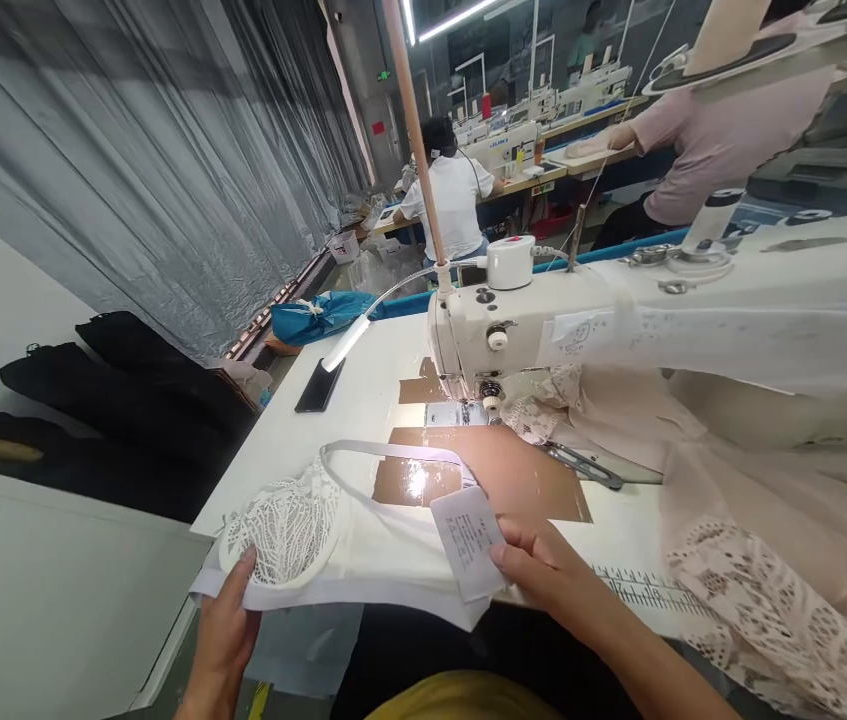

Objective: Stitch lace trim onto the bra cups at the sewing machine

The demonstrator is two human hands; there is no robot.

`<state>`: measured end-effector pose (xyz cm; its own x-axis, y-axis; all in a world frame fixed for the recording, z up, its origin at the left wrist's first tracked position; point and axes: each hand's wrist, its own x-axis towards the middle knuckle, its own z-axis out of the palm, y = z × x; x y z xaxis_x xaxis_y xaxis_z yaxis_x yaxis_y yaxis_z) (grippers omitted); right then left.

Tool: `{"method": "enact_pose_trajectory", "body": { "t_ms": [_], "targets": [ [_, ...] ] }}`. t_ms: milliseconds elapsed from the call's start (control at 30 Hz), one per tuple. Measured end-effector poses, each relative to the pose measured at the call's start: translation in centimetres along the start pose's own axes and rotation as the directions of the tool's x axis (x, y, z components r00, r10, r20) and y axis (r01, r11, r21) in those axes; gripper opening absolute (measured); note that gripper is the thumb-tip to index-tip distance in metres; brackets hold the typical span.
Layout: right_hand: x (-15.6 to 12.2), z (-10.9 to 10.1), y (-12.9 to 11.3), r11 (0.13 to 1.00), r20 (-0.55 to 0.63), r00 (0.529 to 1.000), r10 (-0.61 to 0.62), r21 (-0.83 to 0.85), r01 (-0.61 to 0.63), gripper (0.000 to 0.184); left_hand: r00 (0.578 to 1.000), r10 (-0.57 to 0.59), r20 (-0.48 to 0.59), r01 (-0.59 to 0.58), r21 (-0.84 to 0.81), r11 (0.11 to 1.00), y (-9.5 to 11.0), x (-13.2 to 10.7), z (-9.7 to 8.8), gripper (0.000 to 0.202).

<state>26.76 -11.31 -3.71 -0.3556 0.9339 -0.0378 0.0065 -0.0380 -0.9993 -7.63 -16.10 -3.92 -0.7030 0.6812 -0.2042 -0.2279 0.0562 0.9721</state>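
A white lace bra (pixel 385 550) is stretched between my two hands over the front edge of the sewing table. My left hand (pixel 226 620) pinches its lower band below the lace cup, thumb on top. At the other end, my right hand (pixel 539 560) grips a white printed label (pixel 468 540) between thumb and fingers, together with the bra's edge. The label's small print cannot be read. One strap loops up toward the sewing machine (pixel 498 340), whose needle area stands just beyond the bra. Fingers under the fabric are hidden on both hands.
Beige lace fabric (pixel 790 560) is heaped at the right, by small dark thread snips (pixel 584 465). A black phone (pixel 319 385) lies under a lit lamp (pixel 346 343). A blue bag (pixel 322 315) sits behind the table. Two people work at machines beyond.
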Motion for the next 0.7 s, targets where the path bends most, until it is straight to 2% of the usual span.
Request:
{"method": "enact_pose_trajectory", "body": {
  "t_ms": [100, 233, 333, 367, 400, 467, 533, 567, 633, 700],
  "targets": [
    [0.1, -0.1, -0.6, 1.000, 0.104, 0.994, 0.009, 0.003, -0.010, 0.026, 1.000, 0.021, 0.007, -0.021, 0.003, 1.000, 0.1, -0.4, 0.3, 0.046],
    [0.0, -0.2, -1.4, 0.997, 0.133, 0.991, -0.031, -0.065, 0.040, 0.028, 0.996, 0.052, 0.071, -0.051, -0.009, 0.999, 0.2, -1.2, 0.6, 0.056],
    [-0.8, -0.7, -1.7, 0.981, 0.302, 0.952, -0.051, -0.164, 0.105, 0.027, 0.992, 0.081, 0.097, -0.081, -0.010, 0.997, 0.4, -1.9, 0.1, 0.068],
    [-1.2, -1.0, -1.7, 0.974, 0.321, 0.946, -0.043, -0.198, 0.111, 0.027, 0.990, 0.085, 0.110, -0.085, -0.003, 0.996, 0.4, -2.1, -0.3, 0.072],
    [-1.5, -1.3, -1.6, 0.967, 0.289, 0.956, -0.047, -0.226, 0.116, 0.028, 0.987, 0.081, 0.138, -0.083, 0.009, 0.996, 0.4, -2.2, -0.7, 0.075],
    [-1.8, -1.9, -1.4, 0.949, 0.083, 0.995, -0.050, -0.306, 0.073, 0.037, 0.973, 0.059, 0.222, -0.068, 0.033, 0.997, 0.1, -2.5, -1.8, 0.082],
    [-1.7, -2.0, -1.4, 0.916, -0.056, 0.992, -0.109, -0.394, 0.078, 0.043, 0.943, 0.026, 0.332, -0.043, 0.044, 0.998, -0.6, -2.8, -2.9, 0.085],
    [-1.3, -1.9, -1.4, 0.892, -0.062, 0.985, -0.162, -0.436, 0.119, 0.045, 0.920, 0.008, 0.391, -0.028, 0.046, 0.999, -1.1, -3.0, -3.3, 0.084],
    [-0.4, -1.0, -1.7, 0.825, 0.016, 0.959, -0.283, -0.507, 0.252, 0.048, 0.851, -0.009, 0.525, -0.007, 0.028, 1.000, -2.2, -3.7, -3.9, 0.080],
    [0.9, 0.6, -2.2, 0.774, 0.104, 0.939, -0.329, -0.539, 0.331, 0.058, 0.747, -0.001, 0.665, 0.012, -0.012, 1.000, -3.0, -4.7, -3.9, 0.076]
  ]
}}
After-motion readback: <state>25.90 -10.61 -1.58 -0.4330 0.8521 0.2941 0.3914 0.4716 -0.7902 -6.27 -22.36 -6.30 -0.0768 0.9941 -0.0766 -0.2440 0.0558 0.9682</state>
